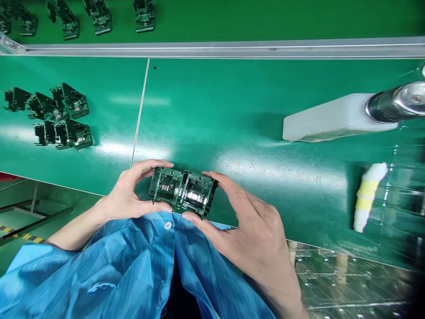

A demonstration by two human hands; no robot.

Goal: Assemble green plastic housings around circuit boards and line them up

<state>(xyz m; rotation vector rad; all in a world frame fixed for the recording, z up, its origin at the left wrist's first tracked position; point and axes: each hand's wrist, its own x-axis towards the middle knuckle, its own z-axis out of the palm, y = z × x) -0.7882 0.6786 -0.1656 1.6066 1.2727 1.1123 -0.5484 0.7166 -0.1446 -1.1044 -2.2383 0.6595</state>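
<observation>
A dark green circuit board assembly [182, 190], made of two like halves side by side, is held just in front of the blue smock at the bench's near edge. My left hand [133, 192] pinches its left half, thumb below and fingers along the top edge. On the other end, my right hand [245, 217] grips the right half between thumb and forefinger. Small metal parts shine in the middle of each half. Whether the halves are joined or only pressed together, I cannot tell.
Several similar board assemblies [63, 115] stand on the green bench [206, 106] at left, with more [144, 15] on the raised shelf behind. At right are a white bottle with a metal top [332, 118], a yellow-banded white roll [368, 197] and clear plastic trays [352, 283].
</observation>
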